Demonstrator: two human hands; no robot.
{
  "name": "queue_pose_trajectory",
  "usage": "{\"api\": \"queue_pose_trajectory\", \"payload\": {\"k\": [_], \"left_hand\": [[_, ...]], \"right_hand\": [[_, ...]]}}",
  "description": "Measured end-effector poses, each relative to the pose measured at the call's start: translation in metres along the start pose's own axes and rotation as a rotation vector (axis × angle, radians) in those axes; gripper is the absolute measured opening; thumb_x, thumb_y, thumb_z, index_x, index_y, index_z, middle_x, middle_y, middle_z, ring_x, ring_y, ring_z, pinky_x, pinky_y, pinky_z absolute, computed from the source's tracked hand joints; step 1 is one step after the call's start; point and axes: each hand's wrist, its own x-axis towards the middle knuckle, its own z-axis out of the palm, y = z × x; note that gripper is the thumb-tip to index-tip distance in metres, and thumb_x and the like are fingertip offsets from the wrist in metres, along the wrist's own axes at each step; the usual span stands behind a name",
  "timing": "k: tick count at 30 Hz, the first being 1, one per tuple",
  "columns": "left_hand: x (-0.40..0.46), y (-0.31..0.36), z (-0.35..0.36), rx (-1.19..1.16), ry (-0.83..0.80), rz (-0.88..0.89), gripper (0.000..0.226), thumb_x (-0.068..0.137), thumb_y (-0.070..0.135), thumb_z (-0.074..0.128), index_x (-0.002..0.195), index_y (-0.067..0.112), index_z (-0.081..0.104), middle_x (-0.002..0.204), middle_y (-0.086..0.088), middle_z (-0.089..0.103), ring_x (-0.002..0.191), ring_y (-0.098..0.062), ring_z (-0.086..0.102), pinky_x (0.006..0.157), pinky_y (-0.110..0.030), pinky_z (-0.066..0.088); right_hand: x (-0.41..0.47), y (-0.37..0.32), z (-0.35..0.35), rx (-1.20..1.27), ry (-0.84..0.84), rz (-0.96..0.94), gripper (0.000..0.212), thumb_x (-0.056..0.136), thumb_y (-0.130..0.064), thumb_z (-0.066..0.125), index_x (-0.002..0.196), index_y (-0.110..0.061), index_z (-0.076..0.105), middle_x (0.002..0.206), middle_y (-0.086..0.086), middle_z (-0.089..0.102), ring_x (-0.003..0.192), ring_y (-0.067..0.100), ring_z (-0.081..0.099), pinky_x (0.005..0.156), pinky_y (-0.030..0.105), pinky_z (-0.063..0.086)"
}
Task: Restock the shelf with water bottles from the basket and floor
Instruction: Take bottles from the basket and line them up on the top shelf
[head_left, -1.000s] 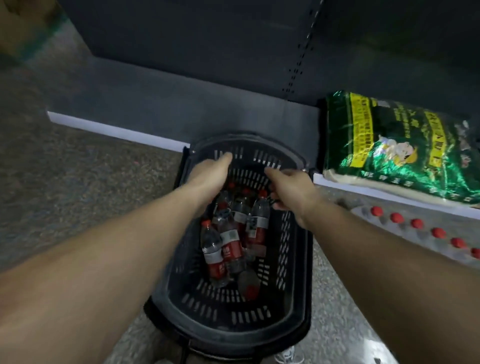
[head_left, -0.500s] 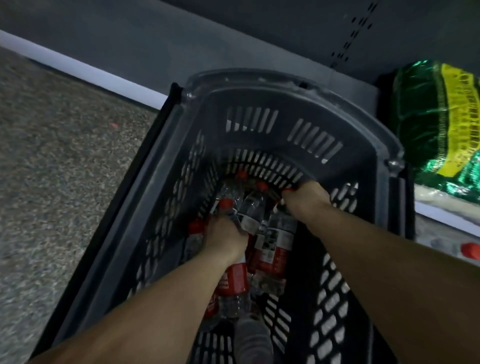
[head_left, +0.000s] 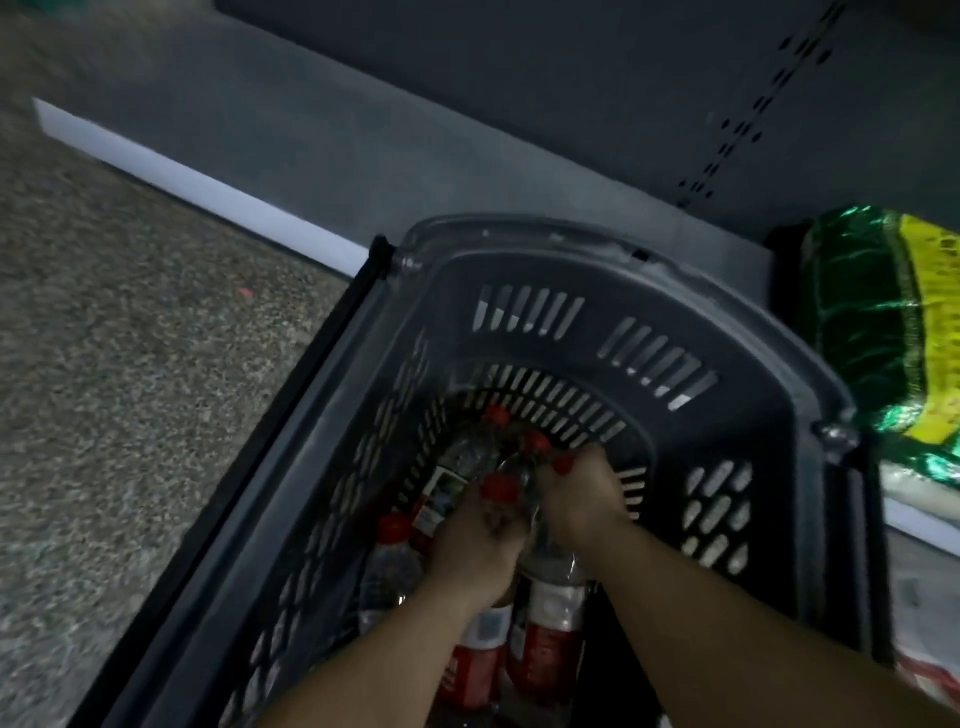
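Speckled floor (head_left: 130, 415); slotted plastic basket (head_left: 597, 291), both hands gripping bottles (head_left: 550, 618).

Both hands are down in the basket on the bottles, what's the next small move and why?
Probably lift both hands straight up: the left hand and right hand each grip a bottle deep in the basket, and its high walls block any sideways move.

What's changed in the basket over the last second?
Both hands went from the rim down among the bottles: left hand and right hand now grip red-capped bottles close together. The basket and green sack stayed put.
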Motion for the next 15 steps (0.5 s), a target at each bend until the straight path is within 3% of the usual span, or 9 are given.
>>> {"api": "queue_pose_trajectory", "payload": {"k": [1,3,6,8,10,13,15], "left_hand": [[-0.008,0.007,-0.005,-0.02,0.023,0.056,0.031,0.092,0.025,0.053,0.122,0.026,0.051,0.089,0.019,0.057,0.079,0.006,0.055,0.067,-0.007,0.044],[-0.027,0.033,-0.017,-0.089,0.082,0.147,0.013,0.094,0.023,0.05,0.101,0.033,0.056,0.081,0.016,0.061,0.068,0.01,0.058,0.057,-0.003,0.042],[-0.063,0.108,-0.046,-0.173,0.108,0.242,0.007,0.09,0.026,0.056,0.09,0.023,0.062,0.081,0.001,0.071,0.07,-0.003,0.064,0.068,-0.023,0.051],[-0.095,0.176,-0.071,-0.189,0.078,0.318,0.011,0.087,0.03,0.06,0.088,0.022,0.067,0.079,0.006,0.073,0.068,0.0,0.064,0.065,-0.02,0.05],[-0.137,0.254,-0.099,-0.217,0.038,0.391,0.016,0.083,0.035,0.061,0.084,0.021,0.07,0.078,0.005,0.075,0.072,-0.004,0.068,0.069,-0.026,0.053],[-0.22,0.391,-0.153,-0.41,-0.143,0.47,0.024,0.079,0.039,0.067,0.082,0.015,0.069,0.08,-0.005,0.075,0.072,-0.022,0.07,0.071,-0.037,0.055],[-0.281,0.477,-0.192,-0.584,-0.304,0.528,0.037,0.077,0.05,0.07,0.089,0.015,0.065,0.083,-0.012,0.069,0.07,-0.028,0.067,0.067,-0.039,0.056]], "right_hand": [[-0.014,-0.005,-0.008,-0.004,0.023,-0.091,0.035,0.092,-0.023,0.058,0.118,-0.005,0.045,0.112,0.018,0.064,0.099,0.031,0.061,0.077,0.032,0.047],[-0.04,-0.027,-0.033,0.041,0.045,-0.241,0.02,0.091,-0.021,0.058,0.103,-0.018,0.042,0.097,0.008,0.062,0.09,0.025,0.061,0.073,0.031,0.046],[-0.078,-0.084,-0.099,0.092,0.08,-0.38,0.022,0.085,-0.019,0.061,0.1,-0.023,0.045,0.083,-0.004,0.059,0.081,0.019,0.06,0.069,0.025,0.046],[-0.113,-0.131,-0.159,0.128,0.067,-0.463,0.017,0.083,-0.018,0.062,0.096,-0.022,0.05,0.077,-0.006,0.06,0.064,0.012,0.059,0.052,0.022,0.044],[-0.158,-0.187,-0.228,0.232,-0.008,-0.52,0.015,0.082,-0.014,0.062,0.09,-0.023,0.053,0.076,0.004,0.064,0.047,0.009,0.056,0.04,0.018,0.042],[-0.241,-0.285,-0.354,0.463,-0.071,-0.618,0.024,0.081,-0.018,0.073,0.095,-0.017,0.053,0.073,0.009,0.066,0.052,0.018,0.061,0.051,0.029,0.05],[-0.303,-0.334,-0.436,0.658,-0.146,-0.707,0.056,0.074,-0.039,0.081,0.111,-0.013,0.049,0.078,0.006,0.069,0.063,0.019,0.067,0.06,0.035,0.055]]}}
